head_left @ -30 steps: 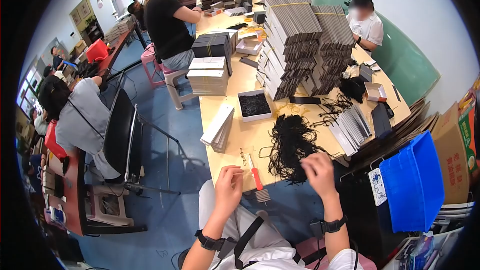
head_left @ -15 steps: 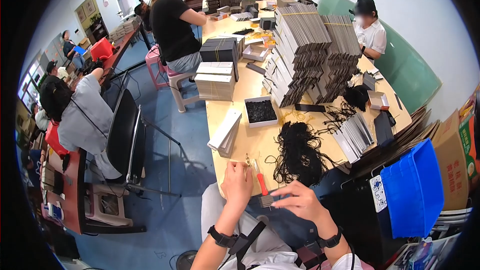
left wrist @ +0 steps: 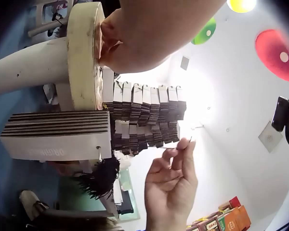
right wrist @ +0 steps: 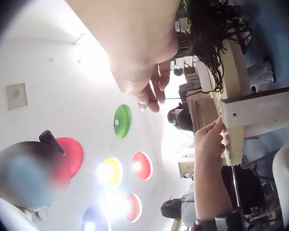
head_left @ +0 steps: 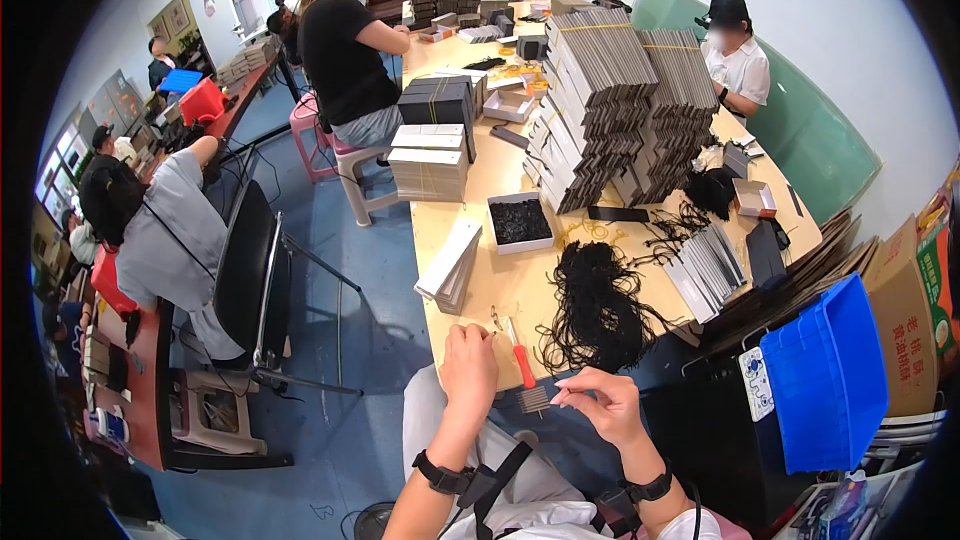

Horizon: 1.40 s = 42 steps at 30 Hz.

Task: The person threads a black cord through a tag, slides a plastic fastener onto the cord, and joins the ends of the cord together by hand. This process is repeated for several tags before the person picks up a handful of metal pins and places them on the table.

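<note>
Right hand (head_left: pixel 603 405) pinches thin cord (right wrist: pixel 173 98), near black bundle (head_left: pixel 597 310) — left hand (head_left: pixel 470 365) curled, hold unclear.

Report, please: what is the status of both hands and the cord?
Right hand pinching thin dark cord. Left hand at edge of table, grip unclear. Red-handled tool lies between them.

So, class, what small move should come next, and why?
Probably ease the right hand toward the left hand: it pinches a thin dark strand, while the left fingers sit apart from it, near the pale wooden table's edge and the red-handled tool.
</note>
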Each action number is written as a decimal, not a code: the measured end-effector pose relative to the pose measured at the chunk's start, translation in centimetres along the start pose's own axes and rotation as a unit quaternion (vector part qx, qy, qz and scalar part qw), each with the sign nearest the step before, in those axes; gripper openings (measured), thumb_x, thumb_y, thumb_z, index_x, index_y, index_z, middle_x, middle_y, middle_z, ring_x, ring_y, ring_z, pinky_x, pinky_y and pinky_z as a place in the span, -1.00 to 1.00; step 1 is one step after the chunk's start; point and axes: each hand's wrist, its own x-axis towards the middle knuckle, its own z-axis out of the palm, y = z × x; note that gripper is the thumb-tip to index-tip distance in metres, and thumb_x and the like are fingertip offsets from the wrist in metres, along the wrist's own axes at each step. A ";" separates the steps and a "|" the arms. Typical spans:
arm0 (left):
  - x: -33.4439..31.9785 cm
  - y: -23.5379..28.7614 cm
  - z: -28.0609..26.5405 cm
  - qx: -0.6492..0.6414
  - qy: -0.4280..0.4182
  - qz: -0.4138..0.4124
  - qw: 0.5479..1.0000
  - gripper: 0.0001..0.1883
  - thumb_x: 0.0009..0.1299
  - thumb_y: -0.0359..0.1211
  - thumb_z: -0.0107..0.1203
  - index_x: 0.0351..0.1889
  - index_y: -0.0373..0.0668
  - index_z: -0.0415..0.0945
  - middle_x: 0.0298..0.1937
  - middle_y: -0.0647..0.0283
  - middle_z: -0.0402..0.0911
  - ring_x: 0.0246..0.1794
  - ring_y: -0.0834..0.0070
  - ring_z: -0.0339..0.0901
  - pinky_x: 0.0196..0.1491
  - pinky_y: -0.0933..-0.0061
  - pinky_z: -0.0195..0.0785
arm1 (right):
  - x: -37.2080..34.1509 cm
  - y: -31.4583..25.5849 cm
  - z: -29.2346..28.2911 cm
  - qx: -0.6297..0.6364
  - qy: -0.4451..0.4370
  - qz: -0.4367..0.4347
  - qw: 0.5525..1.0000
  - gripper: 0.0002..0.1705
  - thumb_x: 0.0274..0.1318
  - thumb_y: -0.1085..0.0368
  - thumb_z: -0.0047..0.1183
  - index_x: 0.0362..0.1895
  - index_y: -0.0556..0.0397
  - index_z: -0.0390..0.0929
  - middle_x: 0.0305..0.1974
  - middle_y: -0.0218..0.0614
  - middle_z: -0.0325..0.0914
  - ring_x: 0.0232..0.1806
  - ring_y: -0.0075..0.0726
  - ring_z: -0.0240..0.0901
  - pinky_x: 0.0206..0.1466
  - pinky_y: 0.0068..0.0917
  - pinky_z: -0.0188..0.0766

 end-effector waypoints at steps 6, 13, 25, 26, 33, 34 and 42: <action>-0.7 -0.7 -1.1 -0.086 -0.045 -0.001 0.995 -0.90 0.35 -0.41 0.06 -0.28 -0.25 0.44 -0.25 0.11 0.45 -0.21 0.18 0.50 -0.23 0.25 0.44 | -0.6 1.4 -0.9 -0.013 0.124 0.067 0.990 -0.89 0.12 0.48 0.16 -0.25 0.20 0.54 -0.40 -0.27 0.63 -0.34 -0.50 0.60 -0.26 -0.63 0.46; -3.7 1.2 -2.6 -0.435 -0.145 -0.048 0.887 -0.98 0.42 -0.60 -0.09 -0.27 -0.38 0.35 -0.32 0.20 0.48 -0.33 0.56 0.51 -0.37 0.53 0.58 | -0.7 1.0 2.0 0.002 0.084 0.146 0.986 -0.82 0.21 0.47 0.00 -0.10 0.24 0.47 -0.34 -0.28 0.58 -0.30 -0.52 0.56 -0.24 -0.62 0.45; -6.1 3.2 -3.6 -0.371 -0.105 -0.004 0.923 -0.81 0.34 -0.60 0.05 -0.11 -0.36 0.36 -0.29 0.00 0.59 -0.29 0.27 0.65 -0.23 0.40 0.51 | -0.9 2.5 3.7 -0.053 0.103 0.095 0.989 -0.77 0.17 0.49 0.01 -0.07 0.18 0.42 -0.51 -0.40 0.52 -0.53 -0.66 0.39 -0.45 -0.64 0.34; -6.2 3.2 -3.6 -0.371 -0.106 -0.004 0.923 -0.81 0.34 -0.60 0.05 -0.11 -0.36 0.36 -0.29 0.00 0.59 -0.29 0.27 0.65 -0.23 0.40 0.51 | -0.9 2.8 3.6 -0.058 0.105 0.097 0.988 -0.77 0.17 0.49 0.02 -0.07 0.18 0.42 -0.50 -0.40 0.54 -0.54 -0.67 0.39 -0.46 -0.64 0.33; -6.6 3.1 -3.4 -0.351 -0.105 0.029 0.930 -0.77 0.32 -0.59 0.09 -0.08 -0.32 0.35 -0.29 -0.01 0.61 -0.27 0.23 0.65 -0.22 0.37 0.50 | -0.9 3.3 3.5 0.026 0.100 0.152 0.983 -0.77 0.18 0.46 0.07 -0.07 0.18 0.41 -0.43 -0.36 0.59 -0.47 -0.66 0.45 -0.40 -0.67 0.36; -6.7 3.1 -3.3 -0.357 -0.108 0.035 0.927 -0.76 0.32 -0.59 0.10 -0.08 -0.32 0.36 -0.29 0.00 0.61 -0.27 0.23 0.65 -0.22 0.38 0.50 | -0.9 3.2 3.3 0.026 0.098 0.152 0.983 -0.77 0.18 0.46 0.07 -0.07 0.18 0.41 -0.43 -0.36 0.59 -0.47 -0.66 0.45 -0.40 -0.67 0.36; -6.9 3.1 -3.6 -0.340 -0.087 0.054 0.935 -0.72 0.28 -0.58 0.13 -0.06 -0.32 0.36 -0.30 0.02 0.61 -0.29 0.25 0.65 -0.24 0.38 0.49 | -0.8 1.6 2.1 0.128 0.083 0.237 0.959 -0.77 0.19 0.45 0.07 -0.09 0.18 0.38 -0.38 -0.31 0.57 -0.38 -0.59 0.50 -0.39 -0.67 0.39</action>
